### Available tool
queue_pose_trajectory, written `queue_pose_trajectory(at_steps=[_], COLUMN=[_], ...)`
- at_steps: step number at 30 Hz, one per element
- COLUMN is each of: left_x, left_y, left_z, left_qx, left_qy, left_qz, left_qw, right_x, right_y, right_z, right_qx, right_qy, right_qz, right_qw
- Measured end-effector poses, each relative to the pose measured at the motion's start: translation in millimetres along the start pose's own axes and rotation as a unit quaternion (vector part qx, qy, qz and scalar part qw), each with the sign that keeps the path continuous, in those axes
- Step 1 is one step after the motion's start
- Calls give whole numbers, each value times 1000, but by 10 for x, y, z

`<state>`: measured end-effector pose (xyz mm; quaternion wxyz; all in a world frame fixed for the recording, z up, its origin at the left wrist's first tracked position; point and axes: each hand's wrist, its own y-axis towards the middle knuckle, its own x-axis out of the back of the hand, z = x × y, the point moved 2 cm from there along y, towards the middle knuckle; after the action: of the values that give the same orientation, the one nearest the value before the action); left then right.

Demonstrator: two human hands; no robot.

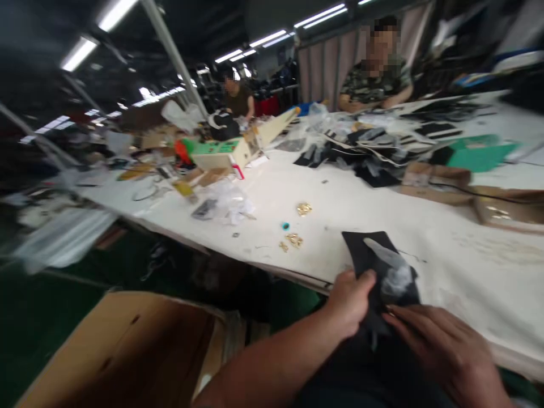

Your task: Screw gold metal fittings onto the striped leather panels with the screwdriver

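black piece (377, 294): left edge clamped under thumb of left hand (349, 301); right hand (446, 343) fingertips nearly together at lower end, hold unclear.

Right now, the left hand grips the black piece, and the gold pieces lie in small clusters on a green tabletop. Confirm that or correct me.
One correction: the tabletop is white, not green, as the head view shows. The left hand does grip the black piece, and the gold pieces lie in small clusters.

Gold pieces (303, 209) lie on the white table (272, 190).
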<state>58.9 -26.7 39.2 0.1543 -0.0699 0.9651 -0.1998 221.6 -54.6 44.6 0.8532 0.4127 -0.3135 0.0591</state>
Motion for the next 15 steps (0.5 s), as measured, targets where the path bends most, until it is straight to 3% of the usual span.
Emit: queue_pose_trajectory(at_steps=[3, 6, 8, 11, 13, 15], left_x=[45, 68, 48, -4, -21, -15], left_y=[150, 152, 87, -15, -50, -44], left_z=[-116, -192, -211, -216, -236, -288], left_qx=[-12, -11, -11, -4, 3, -1], left_qy=[-35, -67, -80, -69, -50, -39], left_qz=[65, 91, 111, 163, 204, 235], left_qw=[997, 994, 991, 984, 978, 971], right_x=[200, 302, 345, 361, 355, 352], right_y=[-191, -192, -141, -42, 12, 17], right_z=[-17, -67, -127, -189, -176, -140], right_qx=[-32, -151, -280, -443, -476, -472], right_qy=[-42, -45, -12, 96, 150, 161], right_qz=[21, -49, -78, -55, -29, -20], right_qw=[998, 986, 957, 890, 866, 867])
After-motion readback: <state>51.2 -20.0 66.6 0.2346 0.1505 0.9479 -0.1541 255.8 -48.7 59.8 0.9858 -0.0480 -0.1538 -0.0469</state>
